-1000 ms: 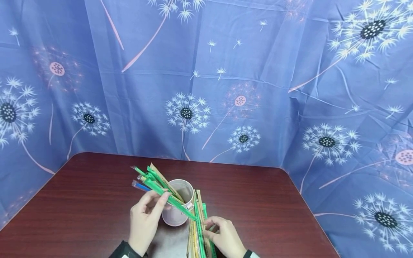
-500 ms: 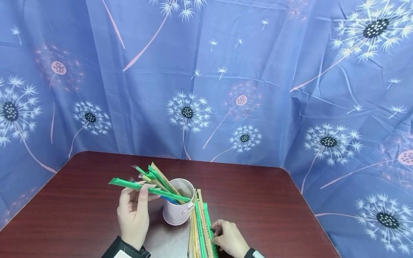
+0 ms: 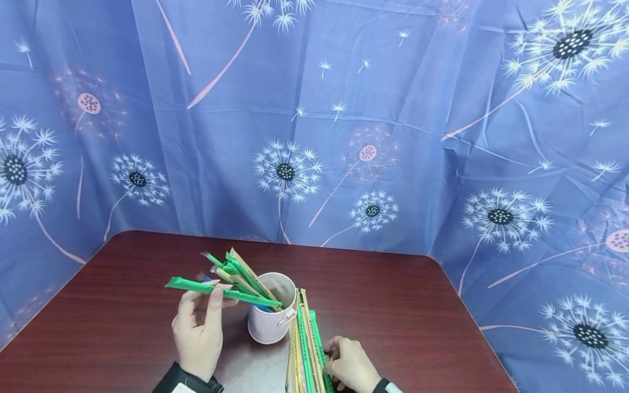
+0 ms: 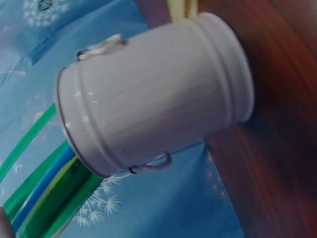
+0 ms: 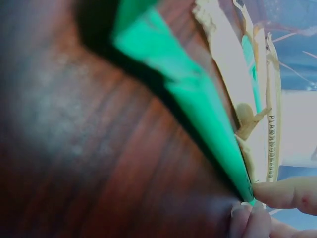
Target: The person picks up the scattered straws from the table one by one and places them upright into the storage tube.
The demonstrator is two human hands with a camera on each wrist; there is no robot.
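Note:
My left hand (image 3: 199, 334) pinches a green paper-wrapped straw (image 3: 245, 297), tilted with its right end at the rim of a small white metal bucket (image 3: 267, 327). Several wrapped straws in green, tan, yellow and blue lean leftward out of that bucket. In the left wrist view the bucket (image 4: 153, 94) fills the middle, and a green straw (image 4: 27, 141) reaches its mouth. My right hand (image 3: 351, 364) is at the right side of a row of wrapped straws (image 3: 300, 349). The right wrist view has its fingertips pinching the outermost green straw (image 5: 208, 109).
The dark red-brown table (image 3: 403, 305) extends on both sides. A pale grey sheet or surface (image 3: 255, 365) lies in front of the bucket. Behind the table hangs a blue cloth (image 3: 221, 180) with dandelion prints.
My left hand has moved left, and its green straw has swung flatter, its right end drawn back to the bucket's mouth. The right hand has shifted slightly right, onto the outer green straw.

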